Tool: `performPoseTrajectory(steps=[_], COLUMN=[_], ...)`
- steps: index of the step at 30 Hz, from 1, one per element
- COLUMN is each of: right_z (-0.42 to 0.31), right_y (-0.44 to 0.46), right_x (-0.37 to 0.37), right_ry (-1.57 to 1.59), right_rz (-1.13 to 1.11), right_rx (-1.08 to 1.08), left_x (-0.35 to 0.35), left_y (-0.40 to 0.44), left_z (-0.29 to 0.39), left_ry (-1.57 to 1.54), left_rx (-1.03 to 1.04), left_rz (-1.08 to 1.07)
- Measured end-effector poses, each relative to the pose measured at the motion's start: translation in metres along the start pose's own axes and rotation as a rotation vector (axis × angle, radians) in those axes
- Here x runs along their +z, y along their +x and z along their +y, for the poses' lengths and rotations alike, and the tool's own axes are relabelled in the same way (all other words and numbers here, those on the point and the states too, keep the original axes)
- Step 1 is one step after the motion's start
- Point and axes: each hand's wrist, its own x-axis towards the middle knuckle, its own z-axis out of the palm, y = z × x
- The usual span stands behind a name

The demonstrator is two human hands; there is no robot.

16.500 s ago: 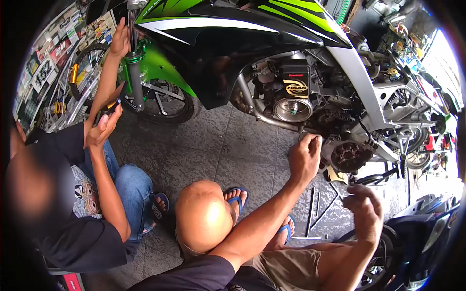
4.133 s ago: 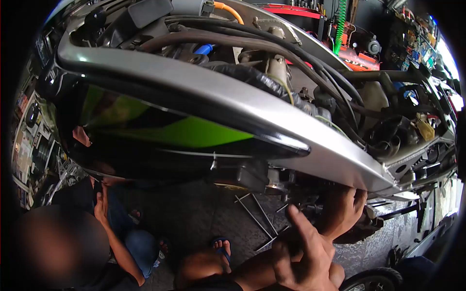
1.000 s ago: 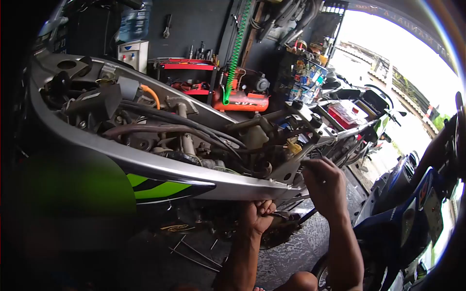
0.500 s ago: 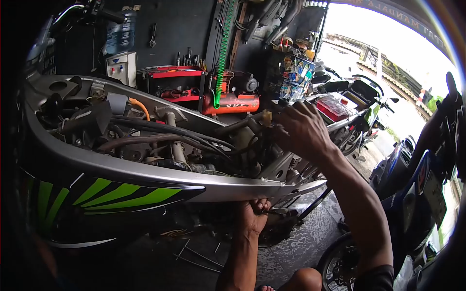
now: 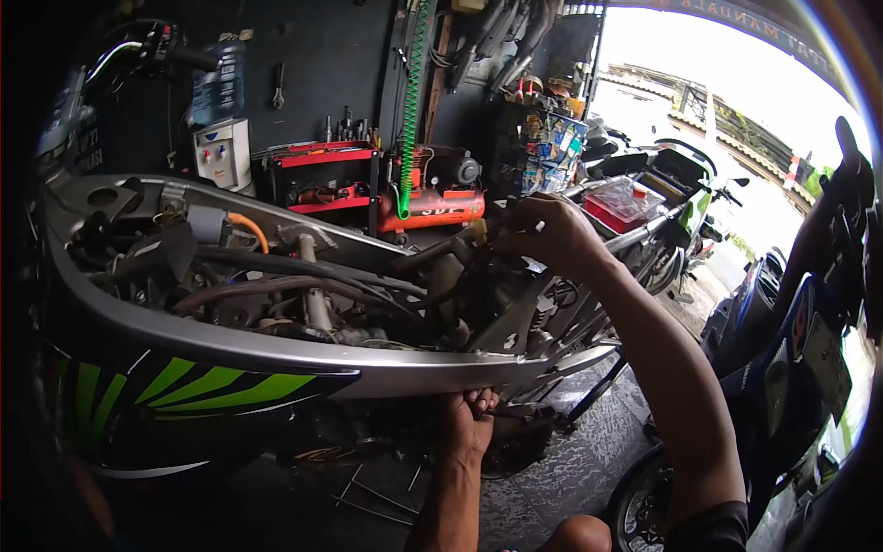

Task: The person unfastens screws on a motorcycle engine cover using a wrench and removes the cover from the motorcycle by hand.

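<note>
A motorcycle's silver frame (image 5: 230, 333) runs across the view, its upper side exposed with dark hoses (image 5: 276, 262) and engine parts. My left hand (image 5: 470, 425) is below the frame's lower edge, fingers curled in against the underside; whatever they hold is hidden. Farther back, my right hand (image 5: 544, 230) reaches over the rear of the frame with bent fingers, beside a small yellowish part (image 5: 479, 230). What its fingertips touch cannot be made out. Black and green fairing (image 5: 221, 391) covers the near side.
A red tool cart (image 5: 328, 156) and red compressor (image 5: 432, 210) stand behind the frame. Another motorcycle with a red, clear-lidded box (image 5: 622, 206) is at the back right. A blue motorcycle (image 5: 754, 354) stands close on the right. Thin metal rods (image 5: 372, 501) lie on the floor.
Since a second ago my right hand has moved left and forward over the rear of the frame. My left hand stays under the frame. The camera view has shifted slightly.
</note>
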Motion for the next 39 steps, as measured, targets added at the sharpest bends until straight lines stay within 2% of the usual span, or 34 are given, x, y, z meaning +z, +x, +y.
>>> performPoseTrajectory(steps=[1,3,5,9,11,13,15,17,18,19,21,23,25,27,29,31,33,35,37,39], right_z=[0.004,0.012,0.019,0.022,0.022,0.02,0.025,0.029,0.03,0.033,0.039,0.045,0.057,0.066,0.067,0.067,0.054,0.048,0.046,0.046], right_y=[0.0,0.0,0.002,-0.001,-0.003,-0.005,-0.005,-0.009,-0.014,-0.021,-0.047,-0.094,-0.148,-0.2,-0.242,-0.27,-0.279,-0.285,-0.294,-0.304], right_x=[0.001,0.005,0.008,0.007,0.004,0.0,0.001,-0.001,0.0,-0.002,-0.011,-0.008,0.015,0.055,0.088,0.124,0.129,0.128,0.134,0.14], right_ry=[-0.003,0.001,0.018,0.048,0.071,0.156,0.208,0.432,0.63,0.883,0.939,1.05,1.138,1.247,1.183,1.083,0.891,0.768,0.615,0.625], right_rz=[0.008,0.077,0.103,0.074,0.061,-0.018,0.021,0.143,0.254,0.326,0.684,0.83,0.871,0.846,0.758,0.651,0.558,0.485,0.433,0.339], right_rx=[0.011,-0.098,-0.152,-0.142,-0.15,-0.065,-0.132,-0.126,-0.157,-0.091,-0.108,0.025,0.177,0.32,0.503,0.596,0.542,0.456,0.453,0.462], left_x=[0.001,0.004,0.007,0.006,-0.001,-0.001,0.003,0.004,0.004,0.003,0.002,0.0,-0.004,-0.007,-0.009,-0.011,-0.004,-0.009,-0.013,-0.012], left_y=[-0.001,-0.002,-0.003,-0.009,-0.012,-0.016,-0.024,-0.027,-0.027,-0.028,-0.029,-0.029,-0.031,-0.031,-0.031,-0.032,-0.03,-0.026,-0.024,-0.026], left_z=[-0.001,-0.004,-0.007,-0.013,-0.013,-0.014,-0.015,-0.015,-0.014,-0.014,-0.013,-0.011,-0.005,-0.003,-0.001,-0.003,-0.005,-0.005,-0.004,-0.003], left_ry=[0.069,0.152,0.291,0.423,0.452,0.564,0.645,0.734,0.745,0.755,0.809,0.855,0.918,0.946,0.955,0.857,0.786,0.541,0.54,0.543], left_rx=[0.036,0.05,0.118,0.22,0.199,0.263,0.279,0.292,0.279,0.269,0.286,0.304,0.277,0.301,0.336,0.285,0.282,0.166,0.174,0.168], left_rz=[0.02,0.035,0.149,0.24,0.233,0.248,0.253,0.252,0.24,0.23,0.229,0.232,0.16,0.127,0.089,0.09,0.127,0.15,0.148,0.139])
